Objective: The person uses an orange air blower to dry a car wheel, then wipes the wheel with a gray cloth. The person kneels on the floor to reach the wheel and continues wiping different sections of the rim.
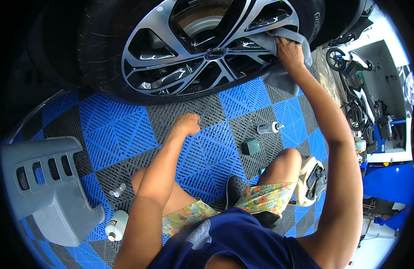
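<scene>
A grey microfibre cloth (303, 43) is bunched in my right hand (289, 53). The hand presses it on the right side of a silver and black alloy wheel (215, 53), near the rim's edge, and part of the cloth hangs down over the tyre (114, 89). The wheel's centre cap bears the BYD mark. My left hand (187, 123) is curled into a loose fist above the floor tiles, apart from the wheel, with nothing visible in it. Between my knees and the wheel, a clear bottle with a nozzle (268, 127) lies on its side beside a dark green block (250, 146).
A grey plastic step stool (62, 215) lies at the left. Close by are a white bottle (117, 225) and a small clear bottle (119, 190). Beyond my right knee, a cream stool (304, 191) bears a phone and a cloth. Motorcycles (355, 90) stand farther right. Blue and grey grid tiles (207, 151) cover the floor.
</scene>
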A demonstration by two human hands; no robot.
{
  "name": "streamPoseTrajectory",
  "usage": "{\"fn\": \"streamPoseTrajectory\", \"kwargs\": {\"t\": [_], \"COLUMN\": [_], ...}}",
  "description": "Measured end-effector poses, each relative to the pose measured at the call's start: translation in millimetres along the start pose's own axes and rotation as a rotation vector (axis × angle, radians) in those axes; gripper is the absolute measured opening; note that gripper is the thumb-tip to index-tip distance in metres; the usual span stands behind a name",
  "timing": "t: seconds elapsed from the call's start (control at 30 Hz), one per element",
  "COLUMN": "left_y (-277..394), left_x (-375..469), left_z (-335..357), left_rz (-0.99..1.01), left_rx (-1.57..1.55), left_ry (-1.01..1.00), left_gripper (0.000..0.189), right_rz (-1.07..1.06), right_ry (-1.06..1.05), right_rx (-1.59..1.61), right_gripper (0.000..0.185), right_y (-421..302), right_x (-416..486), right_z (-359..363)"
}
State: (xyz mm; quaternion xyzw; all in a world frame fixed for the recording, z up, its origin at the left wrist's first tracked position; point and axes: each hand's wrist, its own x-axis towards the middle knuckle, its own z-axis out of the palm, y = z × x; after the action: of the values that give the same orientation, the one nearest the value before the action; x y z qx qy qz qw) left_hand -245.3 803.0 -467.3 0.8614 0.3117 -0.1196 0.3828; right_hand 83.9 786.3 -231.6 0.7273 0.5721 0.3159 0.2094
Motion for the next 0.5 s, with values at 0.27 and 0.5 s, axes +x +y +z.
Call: {"fn": "streamPoseTrajectory", "kwargs": {"t": [0.27,0.5], "left_y": [-10.9,-9.2], "left_x": [-3.3,-2.9], "left_z": [3.2,0.9], "left_rz": [0.029,0.023], "left_rx": [0.004,0.023], "left_ry": [0.05,0.066], "left_gripper": [0.042,0.041], "right_rz": [0.021,-0.007], "right_ry": [-0.121,0.216], "right_rx": [0.224,0.192], "right_gripper": [0.037,0.031], "right_y": [14.8,-8.0], "right_x": [25.4,14.2], "right_z": [-18.7,2.7]}}
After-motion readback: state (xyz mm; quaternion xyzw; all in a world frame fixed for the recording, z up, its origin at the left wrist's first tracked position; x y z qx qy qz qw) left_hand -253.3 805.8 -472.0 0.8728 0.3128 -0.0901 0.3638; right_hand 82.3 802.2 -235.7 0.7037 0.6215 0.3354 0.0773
